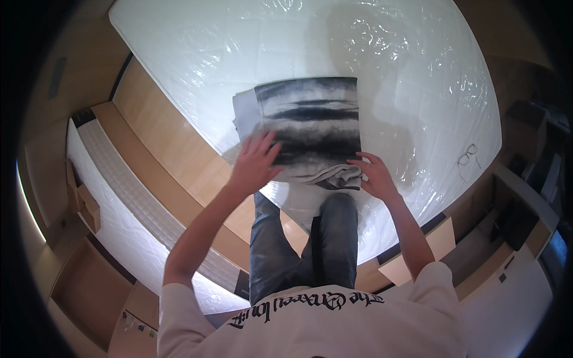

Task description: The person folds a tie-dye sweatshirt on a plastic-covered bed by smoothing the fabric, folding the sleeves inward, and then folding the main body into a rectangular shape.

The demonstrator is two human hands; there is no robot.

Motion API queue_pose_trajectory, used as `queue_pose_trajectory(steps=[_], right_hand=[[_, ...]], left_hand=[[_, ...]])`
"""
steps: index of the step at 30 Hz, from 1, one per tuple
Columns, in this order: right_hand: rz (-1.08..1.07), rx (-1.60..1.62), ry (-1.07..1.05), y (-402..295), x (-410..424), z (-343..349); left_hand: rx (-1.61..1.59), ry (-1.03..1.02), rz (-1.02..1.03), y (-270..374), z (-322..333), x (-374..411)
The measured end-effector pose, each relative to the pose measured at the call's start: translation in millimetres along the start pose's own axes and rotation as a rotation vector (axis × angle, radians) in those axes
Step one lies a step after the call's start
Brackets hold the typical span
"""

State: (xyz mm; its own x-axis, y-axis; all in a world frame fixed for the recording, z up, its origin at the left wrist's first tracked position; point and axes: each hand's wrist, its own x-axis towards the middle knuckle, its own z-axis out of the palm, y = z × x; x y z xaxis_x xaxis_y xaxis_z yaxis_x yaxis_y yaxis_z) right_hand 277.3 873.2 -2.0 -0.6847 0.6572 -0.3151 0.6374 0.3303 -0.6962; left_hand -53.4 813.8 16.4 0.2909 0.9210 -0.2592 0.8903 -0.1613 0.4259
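A folded tie-dyed cloth (313, 121), banded in black, grey and white, lies on a plastic-wrapped mattress (201, 58). A plain pale grey part (246, 114) shows along its left side. My left hand (257, 161) is over the cloth's near left corner, fingers spread and nothing gripped. At the near right corner, the fingers of my right hand (378, 174) touch the cloth's edge beside a bunched, rumpled fold. Whether they pinch the fabric is unclear. My knee, in blue jeans (340, 228), rests at the mattress's near edge.
A pair of eyeglasses (468, 156) lies on the mattress at the right. On the left, a second plastic-wrapped mattress (121, 210) lies beyond a strip of wooden floor (165, 116). An open cardboard box (87, 208) stands past it. Furniture and a chair (515, 223) are at the right.
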Motion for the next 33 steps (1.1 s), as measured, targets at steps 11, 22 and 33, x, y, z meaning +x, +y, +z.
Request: queue_pose_trajectory(steps=[11, 22, 33], right_hand=[[-0.002, 0.086, 0.094, -13, 11, -1], [0.181, 0.445, 0.457, -18, 88, -2], [0.459, 0.617, 0.628, 71, 156, 24]], left_hand=[[0.007, -0.001, 0.053, 8, 78, 36], [-0.231, -0.182, 0.091, -17, 36, -11], [-0.755, -0.443, -0.223, -95, 0, 75]])
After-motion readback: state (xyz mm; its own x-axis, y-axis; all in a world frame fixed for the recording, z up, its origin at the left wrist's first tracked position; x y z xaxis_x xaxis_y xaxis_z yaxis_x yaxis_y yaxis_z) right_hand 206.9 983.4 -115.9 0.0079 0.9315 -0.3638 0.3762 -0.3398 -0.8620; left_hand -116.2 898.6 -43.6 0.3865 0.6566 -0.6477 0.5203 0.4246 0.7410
